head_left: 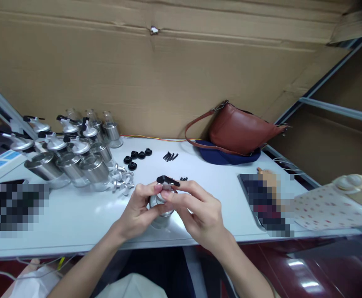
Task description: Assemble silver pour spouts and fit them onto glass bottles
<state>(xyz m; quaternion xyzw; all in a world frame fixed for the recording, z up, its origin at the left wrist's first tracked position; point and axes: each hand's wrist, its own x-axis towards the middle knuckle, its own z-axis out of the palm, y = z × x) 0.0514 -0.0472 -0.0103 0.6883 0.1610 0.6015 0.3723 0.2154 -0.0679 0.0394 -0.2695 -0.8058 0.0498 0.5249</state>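
Note:
In front of me, at the table's near side, stands a clear bottle [160, 222] partly covered by my hands. At its top sits a pale metal pourer piece with a black lever [166, 179]. My left hand [138, 212] is closed around the upper bottle, its thumb at the pourer piece. My right hand [203, 212] pinches the pourer piece, with its index finger against the lever's right end. Small black parts [184, 179] lie just behind the right hand. Where the pourer meets the bottle is hidden by fingers.
Bottles with steel sleeves [95, 169], several with pourer tops, crowd the left. Loose silver pieces [125, 182], black caps [132, 166] and black levers [170, 157] lie mid-table. A brown bag [243, 130] rests on dark blue cloth [227, 157] at back right. Cardboard [137, 82] walls the rear.

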